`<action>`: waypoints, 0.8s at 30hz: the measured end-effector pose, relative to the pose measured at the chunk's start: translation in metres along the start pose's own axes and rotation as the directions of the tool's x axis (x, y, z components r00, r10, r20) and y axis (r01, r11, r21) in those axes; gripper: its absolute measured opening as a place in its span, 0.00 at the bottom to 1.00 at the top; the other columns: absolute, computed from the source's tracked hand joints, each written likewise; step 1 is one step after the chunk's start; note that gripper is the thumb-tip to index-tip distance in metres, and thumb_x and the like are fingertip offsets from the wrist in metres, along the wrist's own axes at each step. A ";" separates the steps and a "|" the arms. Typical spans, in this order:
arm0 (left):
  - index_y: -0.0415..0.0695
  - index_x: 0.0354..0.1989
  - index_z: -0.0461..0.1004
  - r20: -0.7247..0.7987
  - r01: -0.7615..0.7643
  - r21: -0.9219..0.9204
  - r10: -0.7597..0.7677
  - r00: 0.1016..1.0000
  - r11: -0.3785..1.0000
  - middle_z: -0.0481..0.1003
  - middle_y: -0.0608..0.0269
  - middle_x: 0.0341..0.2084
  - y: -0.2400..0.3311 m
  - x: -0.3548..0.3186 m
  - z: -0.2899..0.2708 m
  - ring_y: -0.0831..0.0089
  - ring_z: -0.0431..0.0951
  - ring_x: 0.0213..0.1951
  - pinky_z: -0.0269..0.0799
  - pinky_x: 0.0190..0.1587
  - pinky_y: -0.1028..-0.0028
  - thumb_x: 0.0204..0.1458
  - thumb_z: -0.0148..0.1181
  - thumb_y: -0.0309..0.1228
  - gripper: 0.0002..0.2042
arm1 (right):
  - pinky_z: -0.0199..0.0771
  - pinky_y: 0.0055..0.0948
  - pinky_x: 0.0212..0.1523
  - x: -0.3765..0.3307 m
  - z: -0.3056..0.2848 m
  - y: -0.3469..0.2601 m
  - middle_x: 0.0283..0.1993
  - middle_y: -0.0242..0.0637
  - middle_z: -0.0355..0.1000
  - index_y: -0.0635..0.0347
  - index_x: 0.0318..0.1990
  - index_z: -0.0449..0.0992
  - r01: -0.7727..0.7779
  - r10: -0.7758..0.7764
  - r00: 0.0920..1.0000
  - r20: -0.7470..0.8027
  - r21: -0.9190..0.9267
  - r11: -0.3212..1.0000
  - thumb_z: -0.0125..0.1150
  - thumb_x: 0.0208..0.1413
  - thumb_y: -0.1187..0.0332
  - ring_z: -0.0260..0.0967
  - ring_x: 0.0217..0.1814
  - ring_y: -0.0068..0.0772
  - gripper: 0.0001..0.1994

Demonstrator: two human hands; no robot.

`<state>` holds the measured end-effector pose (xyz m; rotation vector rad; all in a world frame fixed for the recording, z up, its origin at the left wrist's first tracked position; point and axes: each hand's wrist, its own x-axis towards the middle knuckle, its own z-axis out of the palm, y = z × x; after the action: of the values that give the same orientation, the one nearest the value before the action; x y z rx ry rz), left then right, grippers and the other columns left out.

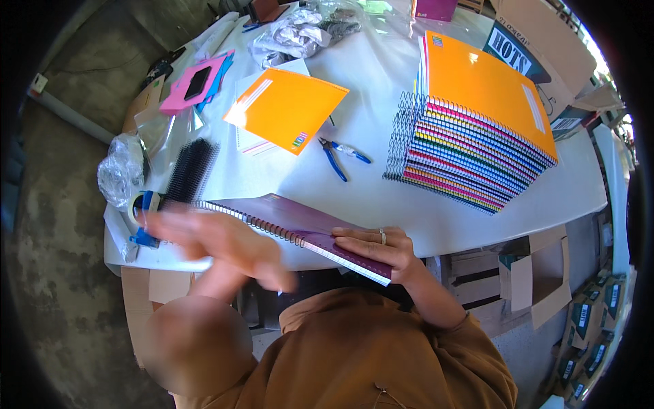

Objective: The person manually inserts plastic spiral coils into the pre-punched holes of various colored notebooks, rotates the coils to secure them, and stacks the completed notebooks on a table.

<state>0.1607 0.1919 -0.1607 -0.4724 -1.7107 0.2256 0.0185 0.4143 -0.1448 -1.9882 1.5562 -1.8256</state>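
A purple-covered notebook point(293, 217) lies at the table's near edge, its punched edge toward me. A dark spiral coil point(255, 221) runs through the left part of that edge; the holes toward the right end show no coil. My right hand point(378, 249), with a ring, grips the notebook's right end, fingers laid over the cover. My left hand point(218, 242) is smeared by motion above the coil's left end, so its fingers cannot be made out clearly. Beyond it lies a bunch of loose black coils point(191, 170), near a blue tape dispenser point(144, 235).
A tall stack of orange-covered spiral notebooks point(490, 102) stands at right. Blue-handled pliers point(334, 160) lie mid-table, near loose orange covers point(286, 109). A phone point(197, 82) rests on pink sheets point(176, 95). Crumpled plastic point(293, 34) sits at the back, cardboard boxes point(545, 41) at right.
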 end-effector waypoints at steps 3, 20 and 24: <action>0.40 0.61 0.50 0.278 0.386 0.011 -0.374 0.885 0.922 0.46 0.36 0.61 0.027 0.021 0.022 0.41 0.47 0.62 0.29 0.60 0.40 0.37 0.44 0.73 0.52 | 0.75 0.31 0.41 0.004 -0.001 -0.002 0.44 0.46 0.74 0.65 0.45 0.75 -0.014 0.013 0.999 -0.035 -0.019 1.000 0.61 0.43 0.76 0.75 0.42 0.41 0.18; 0.37 0.53 0.65 0.050 0.416 0.053 -0.418 0.907 0.908 0.64 0.53 0.55 0.048 0.050 0.075 0.59 0.53 0.62 0.52 0.60 0.53 0.50 0.52 0.55 0.33 | 0.75 0.33 0.42 0.005 0.009 0.004 0.46 0.41 0.73 0.59 0.49 0.72 0.026 -0.028 0.999 -0.044 -0.032 0.999 0.62 0.43 0.75 0.74 0.45 0.42 0.21; 0.34 0.58 0.57 0.444 0.270 -0.385 -0.079 0.893 0.883 0.54 0.42 0.59 0.081 0.020 0.043 0.46 0.45 0.62 0.41 0.60 0.44 0.40 0.47 0.70 0.49 | 0.75 0.32 0.41 0.004 -0.001 0.000 0.46 0.41 0.73 0.58 0.50 0.72 -0.116 0.109 0.984 -0.140 -0.043 0.992 0.63 0.42 0.74 0.74 0.44 0.41 0.22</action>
<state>0.1312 0.2784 -0.1840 -0.6219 -2.2295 -0.2230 0.0170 0.4118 -0.1420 -1.7873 1.7297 -1.9339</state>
